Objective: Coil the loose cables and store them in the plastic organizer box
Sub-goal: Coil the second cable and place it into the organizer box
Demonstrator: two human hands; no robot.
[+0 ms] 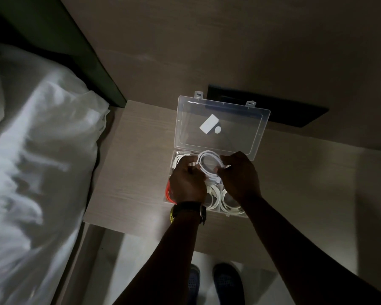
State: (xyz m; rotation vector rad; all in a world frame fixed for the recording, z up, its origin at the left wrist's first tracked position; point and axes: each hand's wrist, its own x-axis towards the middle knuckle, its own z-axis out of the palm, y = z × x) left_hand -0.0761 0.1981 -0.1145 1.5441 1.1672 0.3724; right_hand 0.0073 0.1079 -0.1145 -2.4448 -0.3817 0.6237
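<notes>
A: Dim light. Clear plastic box at centre frame on a pale wood worktop, lid tipped back toward the wall. White label on the lid, a small round one beside it.

B: Hands?

A: Both over the box. Left hand and right hand each pinch one side of a white cable coil, fingers closed round the loops. Coil sits between them, over the box's far half, just below the lid hinge. Whether it touches the box floor, cannot tell.

B: Other cables?

A: More white coils in the near compartments, lower right of the box. Another white coil in the far left corner, partly behind the left hand. An orange cable at the box's left edge, mostly hidden by the left wrist.

B: Dividers?

A: Too dim and covered to trace them properly.

B: Surroundings?

A: Dark watch on the left wrist, yellow edge showing. Bed with rumpled white bedding fills the left of the frame, right against the worktop's left side. Dark rectangular panel on the wall behind the lid, upper right of centre. Two dark shoes on the floor at bottom centre, between the forearms.
</notes>
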